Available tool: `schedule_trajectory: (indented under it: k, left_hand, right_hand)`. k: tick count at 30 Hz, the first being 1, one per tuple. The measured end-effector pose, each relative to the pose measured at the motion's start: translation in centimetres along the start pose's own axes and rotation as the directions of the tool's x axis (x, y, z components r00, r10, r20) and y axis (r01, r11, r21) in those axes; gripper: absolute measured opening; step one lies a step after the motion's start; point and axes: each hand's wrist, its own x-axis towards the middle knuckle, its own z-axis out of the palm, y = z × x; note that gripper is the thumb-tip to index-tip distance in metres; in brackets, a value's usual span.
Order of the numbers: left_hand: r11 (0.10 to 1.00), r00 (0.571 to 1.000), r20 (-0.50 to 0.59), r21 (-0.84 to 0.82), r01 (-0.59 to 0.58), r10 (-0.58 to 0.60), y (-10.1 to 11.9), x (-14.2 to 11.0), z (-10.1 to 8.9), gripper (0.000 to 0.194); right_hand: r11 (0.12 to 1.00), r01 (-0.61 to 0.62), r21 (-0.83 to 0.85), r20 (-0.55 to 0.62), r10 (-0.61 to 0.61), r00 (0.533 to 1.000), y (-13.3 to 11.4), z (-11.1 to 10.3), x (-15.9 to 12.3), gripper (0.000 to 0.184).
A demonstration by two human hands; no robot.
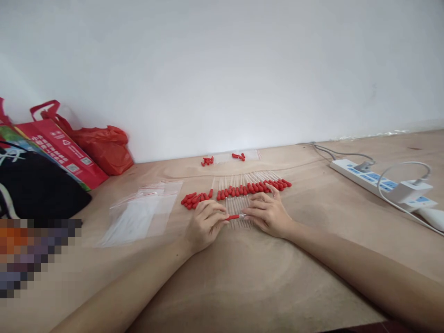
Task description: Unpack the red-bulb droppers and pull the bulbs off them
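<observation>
The left hand (207, 225) pinches a red bulb (233, 217) while the right hand (268, 213) grips the clear tube (242, 216) meeting it, at lower centre, the bulb seemingly soft, the tube light, slick, probably fragile, best held near the joint.

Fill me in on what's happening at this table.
A person's left hand holds a red bulb against the end of a clear tube in the right hand. Bare tubes lie beneath. Beyond them is a row of tubes with red bulbs on, with loose bulbs to the left, then plastic bags.
</observation>
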Motion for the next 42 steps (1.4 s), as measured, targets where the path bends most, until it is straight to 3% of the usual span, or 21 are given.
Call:
schedule_trajectory:
  k: [4,8,15,23,32,35,38,42]
  left_hand:
    - [1.000,0.997,0.080,-0.007,0.006,-0.006,0.2,0.5,0.2,0.023]
    - [0.999,0.992,0.124,-0.038,-0.029,0.033,0.1,1.0,0.7,0.018]
    - [1.000,0.991,0.137,-0.017,0.008,-0.005,0.1,0.7,0.9,0.014]
    - [0.999,0.995,0.091,-0.021,-0.036,0.038,0.1,0.4,0.8,0.012]
    - [0.996,0.996,0.067,-0.075,-0.058,0.063,0.2,0.4,0.8,0.012]
    - [0.998,0.999,0.039,-0.058,-0.029,0.031,-0.8,-0.2,-0.2,0.012]
    - [0.999,0.999,0.005,-0.007,0.032,-0.032,-2.0,-1.2,-1.6,0.010]
    - [0.998,0.998,-0.018,0.000,0.068,-0.068,-2.2,-2.2,-2.4,0.013]
  right_hand:
    - [1.000,0.013,0.004,-0.028,-0.013,1.000,-0.3,-0.1,0.0,0.019]
    - [0.999,0.048,0.004,-0.046,-0.048,0.998,-0.7,-0.2,0.1,0.020]
    - [0.998,0.067,-0.005,-0.057,-0.067,0.996,-0.7,-0.3,0.0,0.019]
    - [0.997,0.077,-0.024,-0.043,-0.078,0.996,-0.4,-0.4,-0.3,0.016]
    - [0.996,0.090,0.023,-0.116,-0.086,0.990,-0.3,-0.1,-0.5,0.014]
    - [0.999,0.037,0.012,-0.117,-0.036,0.993,0.7,-0.7,-1.1,0.015]
    - [0.995,-0.097,-0.021,-0.123,0.093,0.988,1.8,-1.3,-1.7,0.018]
    - [0.984,-0.179,-0.012,-0.080,0.178,0.981,1.8,-1.1,-1.6,0.019]
